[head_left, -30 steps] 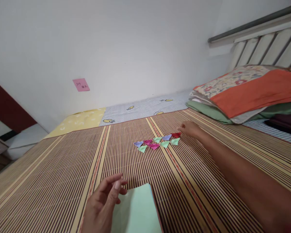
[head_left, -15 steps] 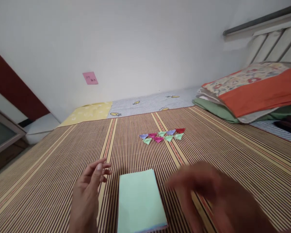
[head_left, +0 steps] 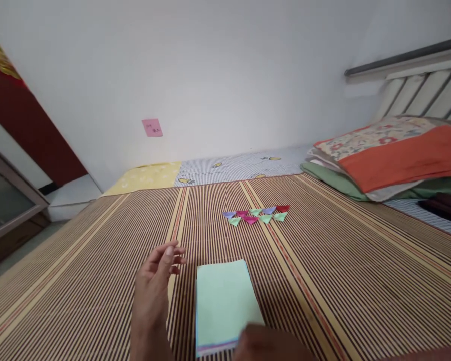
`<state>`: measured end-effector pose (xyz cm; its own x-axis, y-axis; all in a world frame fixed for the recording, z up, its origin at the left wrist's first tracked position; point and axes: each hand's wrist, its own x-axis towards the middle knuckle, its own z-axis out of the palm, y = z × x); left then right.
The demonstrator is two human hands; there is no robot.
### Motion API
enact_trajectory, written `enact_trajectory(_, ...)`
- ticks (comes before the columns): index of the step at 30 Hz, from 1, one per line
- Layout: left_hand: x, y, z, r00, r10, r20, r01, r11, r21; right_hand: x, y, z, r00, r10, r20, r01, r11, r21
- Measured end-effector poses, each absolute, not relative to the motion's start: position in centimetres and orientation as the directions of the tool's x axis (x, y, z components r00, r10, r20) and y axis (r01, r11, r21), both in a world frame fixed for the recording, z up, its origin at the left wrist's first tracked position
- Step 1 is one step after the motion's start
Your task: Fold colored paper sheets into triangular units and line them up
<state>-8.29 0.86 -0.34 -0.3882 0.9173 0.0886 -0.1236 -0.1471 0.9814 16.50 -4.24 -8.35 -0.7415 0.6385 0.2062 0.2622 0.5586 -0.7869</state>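
Observation:
A stack of coloured paper (head_left: 225,303) with a light green sheet on top lies on the striped mat (head_left: 108,281), near the bottom of the view. Just left of it, my left hand (head_left: 156,291) hovers with its fingers loosely bent and apart, holding nothing. My right hand (head_left: 266,343) is at the stack's near right corner, blurred and partly cut off by the lower edge, so its fingers cannot be made out. Farther off, several small folded paper triangles (head_left: 265,218) in green, pink, purple and red lie in two rows.
Folded bedding and an orange-and-floral pillow (head_left: 402,150) are piled at the right, below a white radiator (head_left: 428,93). A pink note (head_left: 152,128) is stuck to the white wall (head_left: 240,75). A glass-fronted cabinet (head_left: 11,195) stands at the left.
My right hand has moved left and toward me, from beside the stack to its near right corner. My left hand keeps its pose beside the paper. The view has shifted slightly.

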Motion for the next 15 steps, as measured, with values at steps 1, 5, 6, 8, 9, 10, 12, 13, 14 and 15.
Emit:
enact_trajectory(1,-8.4,0.9,-0.3,-0.392,0.915,0.091,-0.131,-0.154,0.979,15.9,-4.2,-8.6,-0.712,0.665,0.227,0.329,0.601,-0.728)
enact_trajectory(5,-8.2,1.0,-0.2,-0.380,0.921,0.089,-0.155,-0.159,0.975,14.0,-4.2,-10.7,-0.526,0.685,0.503,0.717,0.676,-0.171)
enact_trajectory(6,-8.1,1.0,-0.2,-0.375,0.923,0.087,-0.154,-0.155,0.976,13.7,-4.2,-11.3,-0.527,0.670,0.523,0.723,0.677,-0.139)
enact_trajectory(8,-7.9,1.0,0.0,-0.374,0.924,0.079,-0.148,-0.143,0.979,13.3,-4.2,-11.9,-0.526,0.650,0.548,0.724,0.681,-0.113)
enact_trajectory(9,-7.8,0.9,0.0,-0.378,0.923,0.076,-0.142,-0.138,0.980,13.3,-4.3,-11.9,-0.530,0.646,0.549,0.716,0.688,-0.119)
enact_trajectory(10,-7.8,0.9,0.1,-0.380,0.922,0.073,-0.136,-0.134,0.982,13.4,-4.4,-11.6,-0.530,0.646,0.550,0.713,0.690,-0.124)
enact_trajectory(12,-7.8,0.9,0.0,-0.381,0.922,0.072,-0.122,-0.127,0.984,13.6,-4.6,-10.7,-0.542,0.649,0.535,0.699,0.701,-0.142)
enact_trajectory(13,-7.9,0.9,0.0,-0.377,0.923,0.074,-0.117,-0.127,0.985,13.7,-4.6,-10.2,-0.515,0.670,0.535,0.713,0.681,-0.166)
enact_trajectory(14,-7.9,1.0,-0.1,-0.372,0.925,0.080,-0.114,-0.131,0.985,13.9,-4.6,-9.9,-0.494,0.681,0.540,0.726,0.665,-0.175)
enact_trajectory(15,-8.0,1.0,-0.2,-0.366,0.927,0.086,-0.112,-0.135,0.984,13.9,-4.5,-9.8,-0.490,0.670,0.557,0.726,0.667,-0.165)
